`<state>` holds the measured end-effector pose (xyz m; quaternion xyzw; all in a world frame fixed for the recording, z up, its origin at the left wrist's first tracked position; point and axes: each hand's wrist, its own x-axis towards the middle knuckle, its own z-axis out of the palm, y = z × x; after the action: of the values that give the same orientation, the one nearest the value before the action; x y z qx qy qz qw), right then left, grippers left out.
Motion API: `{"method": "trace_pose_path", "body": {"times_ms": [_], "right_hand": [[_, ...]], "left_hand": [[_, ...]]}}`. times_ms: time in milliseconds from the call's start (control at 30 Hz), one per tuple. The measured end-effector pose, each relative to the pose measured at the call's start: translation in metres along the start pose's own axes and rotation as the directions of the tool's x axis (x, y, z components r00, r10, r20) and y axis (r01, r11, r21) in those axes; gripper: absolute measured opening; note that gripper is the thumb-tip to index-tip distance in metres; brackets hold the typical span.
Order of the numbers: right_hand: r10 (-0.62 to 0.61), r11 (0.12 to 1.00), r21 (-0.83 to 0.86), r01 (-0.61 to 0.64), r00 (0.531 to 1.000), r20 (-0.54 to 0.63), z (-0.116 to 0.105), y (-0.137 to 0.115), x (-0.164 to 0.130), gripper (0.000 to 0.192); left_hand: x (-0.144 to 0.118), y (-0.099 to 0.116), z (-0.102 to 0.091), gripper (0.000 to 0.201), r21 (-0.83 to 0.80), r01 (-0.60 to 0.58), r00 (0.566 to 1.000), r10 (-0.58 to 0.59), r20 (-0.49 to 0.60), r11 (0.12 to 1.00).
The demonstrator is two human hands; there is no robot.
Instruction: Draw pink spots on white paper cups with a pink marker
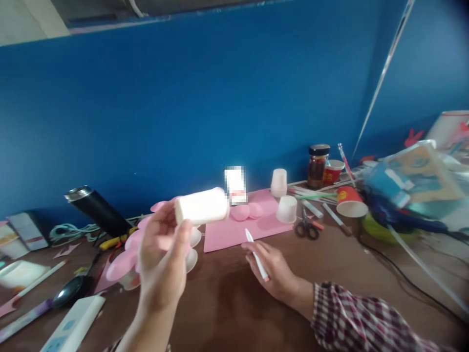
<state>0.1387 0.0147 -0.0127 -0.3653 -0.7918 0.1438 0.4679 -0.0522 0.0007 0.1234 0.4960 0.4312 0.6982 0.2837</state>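
Note:
My left hand [164,254] is closed round a white cup [202,206], tilted onto its side above the desk. Bright light washes out the cup's surface. Between the fingers of my right hand [273,271] sits a slim white pen [256,255] with a pointed upper tip and a pinkish lower end. Beyond that hand lies a sheet of pink paper [223,237], with pink rounded shapes [247,211] at its back part. Two whitish cups stand by its right side, the nearer one [287,209] close to black-handled scissors [307,229].
Left of my left hand are more pink rounded shapes [122,264], a black tumbler [100,210], a dark hairbrush [73,292] and a white power strip [75,325]. At right are a jar [318,166], a red paper cup [350,201], a black cable [403,271] and a heap of bags [421,181].

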Motion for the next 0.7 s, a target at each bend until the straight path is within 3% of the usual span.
{"method": "trace_pose_path", "body": {"times_ms": [100,167,233,300,433,533,700], "right_hand": [[-0.148,0.972,-0.149,0.181,0.967,0.208,-0.002,-0.003,-0.001,0.029],[-0.266,0.918,-0.199,0.343,0.905,0.333,-0.003,-0.006,-0.001,0.026],[-0.325,0.872,-0.225,0.435,0.857,0.399,-0.002,-0.009,-0.001,0.024],[-0.267,0.874,-0.272,0.403,0.866,0.423,0.001,-0.01,-0.001,0.023],[-0.166,0.896,-0.303,0.325,0.878,0.449,0.01,-0.009,0.0,0.019],[-0.205,0.889,-0.296,0.35,0.88,0.428,0.014,-0.008,0.0,0.01],[-0.304,0.886,-0.251,0.391,0.896,0.322,0.025,-0.005,0.0,0.004]], "left_hand": [[0.017,-0.005,0.043,0.046,0.022,-0.048,0.99,0.044,0.134,0.999],[0.033,-0.017,0.073,0.043,0.05,-0.05,0.96,0.034,0.276,0.998],[0.051,-0.033,0.101,0.044,0.126,-0.095,0.939,0.046,0.341,0.988],[0.069,-0.049,0.127,0.047,0.227,-0.164,0.92,0.066,0.388,0.96],[0.097,-0.074,0.172,0.05,0.329,-0.215,0.932,0.092,0.351,0.919],[0.108,-0.085,0.201,0.046,0.455,-0.288,0.918,0.107,0.383,0.843],[0.12,-0.099,0.237,0.051,0.564,-0.308,0.905,0.052,0.422,0.766]]}}
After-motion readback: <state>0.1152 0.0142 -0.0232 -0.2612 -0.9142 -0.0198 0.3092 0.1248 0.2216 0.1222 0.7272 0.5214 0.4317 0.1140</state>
